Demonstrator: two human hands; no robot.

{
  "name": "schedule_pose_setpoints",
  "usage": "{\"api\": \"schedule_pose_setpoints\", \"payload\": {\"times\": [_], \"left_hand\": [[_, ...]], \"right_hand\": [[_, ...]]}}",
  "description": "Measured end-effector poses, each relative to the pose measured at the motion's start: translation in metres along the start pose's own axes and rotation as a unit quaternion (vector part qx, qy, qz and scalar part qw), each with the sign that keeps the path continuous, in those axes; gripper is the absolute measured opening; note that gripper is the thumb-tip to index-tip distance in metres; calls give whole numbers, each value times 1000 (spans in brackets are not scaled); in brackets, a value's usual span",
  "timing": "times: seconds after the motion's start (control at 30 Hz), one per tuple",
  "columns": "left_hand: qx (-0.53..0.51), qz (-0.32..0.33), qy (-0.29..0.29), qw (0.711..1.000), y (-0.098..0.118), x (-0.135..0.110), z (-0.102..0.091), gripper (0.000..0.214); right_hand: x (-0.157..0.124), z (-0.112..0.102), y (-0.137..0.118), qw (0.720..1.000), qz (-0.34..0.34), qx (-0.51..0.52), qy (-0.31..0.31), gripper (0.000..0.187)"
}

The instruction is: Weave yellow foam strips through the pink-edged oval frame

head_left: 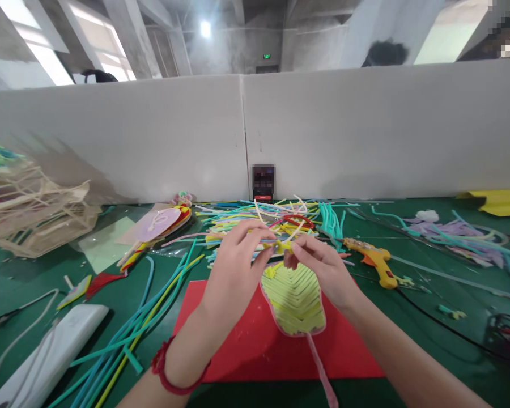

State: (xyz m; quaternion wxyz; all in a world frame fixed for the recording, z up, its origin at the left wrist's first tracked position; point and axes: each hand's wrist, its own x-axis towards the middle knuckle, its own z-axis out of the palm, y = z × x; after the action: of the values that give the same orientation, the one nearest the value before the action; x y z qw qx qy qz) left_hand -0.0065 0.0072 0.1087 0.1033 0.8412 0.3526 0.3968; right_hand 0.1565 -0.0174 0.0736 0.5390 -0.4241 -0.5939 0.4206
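Note:
A small leaf-shaped fan (295,300), woven from yellow-green strips with a pink rim and pink handle, hangs over a red mat (238,345). My left hand (233,266) and my right hand (323,266) meet at its top edge. Both pinch a thin yellow strip (280,246) there, fingers pressed together. A red cord bracelet circles my left wrist.
A heap of coloured foam strips (263,218) lies behind the hands; long teal and yellow strips (153,317) trail left. A yellow glue gun (376,260) lies right, its black cable running on. Finished fans (161,226), a woven basket (29,209), a white box (46,351) sit left. A white partition stands behind.

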Motion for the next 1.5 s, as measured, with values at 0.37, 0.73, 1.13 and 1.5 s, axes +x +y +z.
{"api": "schedule_pose_setpoints", "payload": {"times": [0.37, 0.73, 1.13, 1.5], "left_hand": [[81, 89, -6, 993, 4, -2, 2, 4], [45, 42, -82, 995, 2, 1, -5, 6], [0, -13, -156, 988, -1, 0, 0, 15], [-60, -22, -257, 964, -6, 0, -5, 19]], "right_hand": [[-4, 9, -2, 999, -27, -24, -3, 21], [-2, -4, -11, 989, -26, -121, -79, 22], [-2, -5, -9, 970, -97, -220, -42, 18], [-3, -14, -4, 953, -125, -253, -112, 18]]}}
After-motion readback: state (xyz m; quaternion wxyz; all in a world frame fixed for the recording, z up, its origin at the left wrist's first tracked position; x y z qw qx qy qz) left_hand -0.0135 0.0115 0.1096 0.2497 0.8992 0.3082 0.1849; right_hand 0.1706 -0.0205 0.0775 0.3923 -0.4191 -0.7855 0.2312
